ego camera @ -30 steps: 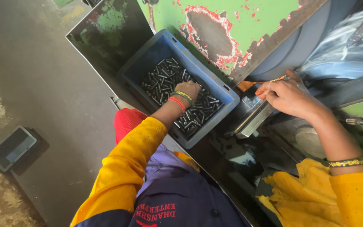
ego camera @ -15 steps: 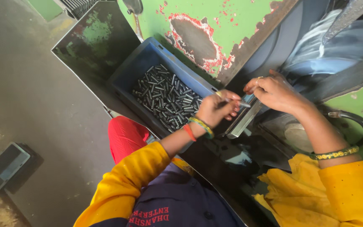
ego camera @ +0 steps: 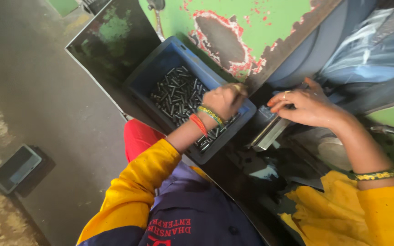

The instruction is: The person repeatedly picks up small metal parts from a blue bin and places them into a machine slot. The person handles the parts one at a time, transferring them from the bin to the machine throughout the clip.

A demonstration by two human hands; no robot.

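Over the blue bin [ego camera: 160,68] of small dark metal pins [ego camera: 178,98], your left hand [ego camera: 224,100] is closed, seemingly around pins; at three o'clock, your right hand [ego camera: 306,107] rests half-curled on the metal chute [ego camera: 270,134], grip unclear; feeding looks underway, calling for careful alignment.

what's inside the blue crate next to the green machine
The blue crate holds a heap of small dark metal pins. The left hand hovers over the far end, hiding the pins beneath it and the crate's bottom.
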